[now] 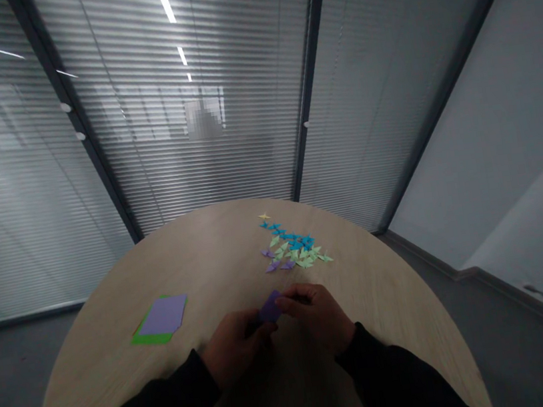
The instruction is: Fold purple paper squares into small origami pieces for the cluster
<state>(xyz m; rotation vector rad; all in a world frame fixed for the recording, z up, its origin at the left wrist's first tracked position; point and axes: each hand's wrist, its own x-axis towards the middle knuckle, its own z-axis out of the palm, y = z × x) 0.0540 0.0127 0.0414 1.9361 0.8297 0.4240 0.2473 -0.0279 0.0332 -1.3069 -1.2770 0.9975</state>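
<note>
A small folded piece of purple paper [270, 307] is held between my two hands, low over the near middle of the table. My left hand [238, 343] pinches its left side, thumb at the lower edge. From the right, my right hand [317, 311] grips its upper right edge between thumb and fingers. Beyond my hands lies a cluster of folded paper cranes: blue cranes [302, 242], pale green cranes [304, 257], purple cranes [273, 266] and one yellow crane [264, 216] at the far end.
On the left of the round wooden table [208, 253] lies a stack of square sheets, purple paper [163, 315] over green paper [152, 339]. Glass panels with blinds [206, 172] stand behind the table, and a white wall [508, 130] is on the right.
</note>
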